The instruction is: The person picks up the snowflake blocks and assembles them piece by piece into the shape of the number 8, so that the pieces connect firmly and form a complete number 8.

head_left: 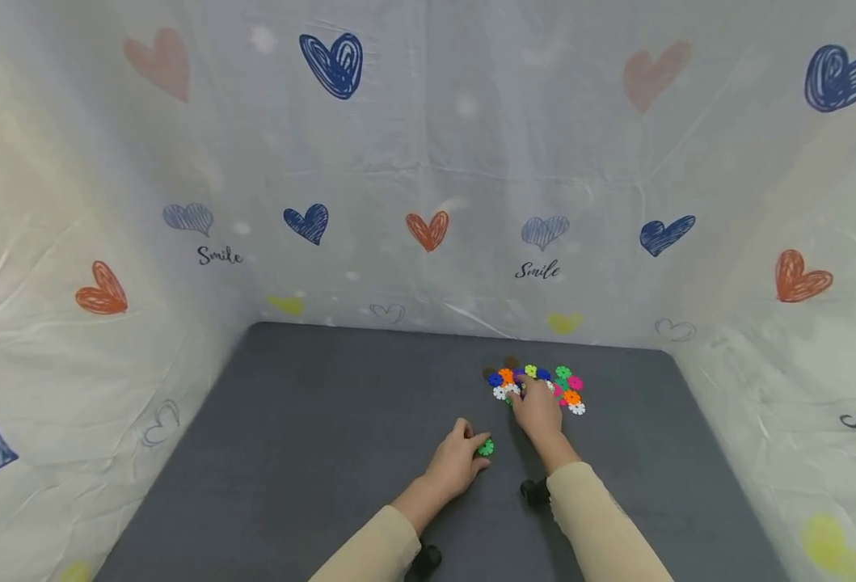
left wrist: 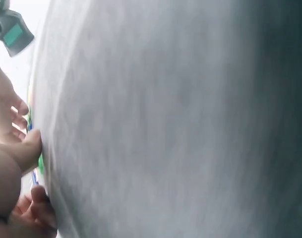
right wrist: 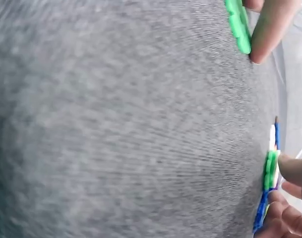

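Looking over the person's head, I see the left hand (head_left: 451,465) over the near part of the grey table (head_left: 311,420), thumb and forefinger pinching a green disc (head_left: 487,448) with notched, flower-like edges. Farther off and to the right, the right hand (head_left: 539,411) reaches over a heap of discs (head_left: 571,397) in orange, pink, white, blue, green and yellow. Its thumb and forefinger stand a little apart among them; I can't tell from here whether they grip one. Beyond, a pale sheet (head_left: 398,121) printed with hearts carries the word "Smile" (head_left: 220,255) on the left, again toward the right, and once more on the right side, cut off at the edge. I can't make out any brand.

From the left wrist, the thumb and a finger stand slightly apart with a sliver of green between them. A black device (left wrist: 13,33) with a green patch sits at the right wrist; no lettering on it is readable.

From the right wrist, the right thumb touches another green disc (right wrist: 271,169) at the heap's near side, its fingers curled beside a blue disc (right wrist: 260,212); whether it is gripped, I can't tell.
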`<state>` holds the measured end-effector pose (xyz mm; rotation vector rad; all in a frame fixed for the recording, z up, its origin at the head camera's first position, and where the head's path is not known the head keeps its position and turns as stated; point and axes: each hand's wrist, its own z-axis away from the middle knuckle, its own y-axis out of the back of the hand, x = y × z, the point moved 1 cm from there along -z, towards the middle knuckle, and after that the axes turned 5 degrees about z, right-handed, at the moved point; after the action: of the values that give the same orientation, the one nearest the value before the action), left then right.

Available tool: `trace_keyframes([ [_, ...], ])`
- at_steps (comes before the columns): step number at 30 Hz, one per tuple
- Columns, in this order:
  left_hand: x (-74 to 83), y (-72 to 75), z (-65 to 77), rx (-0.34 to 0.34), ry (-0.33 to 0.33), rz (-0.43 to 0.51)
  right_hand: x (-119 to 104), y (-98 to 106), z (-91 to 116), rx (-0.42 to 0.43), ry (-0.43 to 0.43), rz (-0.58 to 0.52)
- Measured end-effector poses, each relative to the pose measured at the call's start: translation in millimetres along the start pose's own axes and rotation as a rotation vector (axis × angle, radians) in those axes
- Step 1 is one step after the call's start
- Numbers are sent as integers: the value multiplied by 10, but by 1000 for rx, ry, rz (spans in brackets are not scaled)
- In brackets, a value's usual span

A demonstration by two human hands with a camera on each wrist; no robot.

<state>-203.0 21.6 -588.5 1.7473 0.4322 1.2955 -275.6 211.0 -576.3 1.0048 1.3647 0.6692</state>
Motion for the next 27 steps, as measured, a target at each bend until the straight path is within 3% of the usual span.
trace_keyframes([
  [4,-46,44,-41,-1,8,85,17,-24,-9,2,8,1],
  [8,-111,117,-24,-39,101,247,16,-16,11,-10,-33,-48],
  [13,-238,230,31,-63,223,577,-24,78,61,-13,-31,-110],
  [16,-345,298,55,-28,296,821,-12,125,106,-6,-32,-123],
  [19,-447,353,50,3,356,1007,8,155,169,38,-34,-151],
  [23,-494,397,20,-28,370,1109,-37,197,318,79,-14,-288],
  [27,-498,398,-10,-38,351,1119,-135,133,487,24,28,-479],
])
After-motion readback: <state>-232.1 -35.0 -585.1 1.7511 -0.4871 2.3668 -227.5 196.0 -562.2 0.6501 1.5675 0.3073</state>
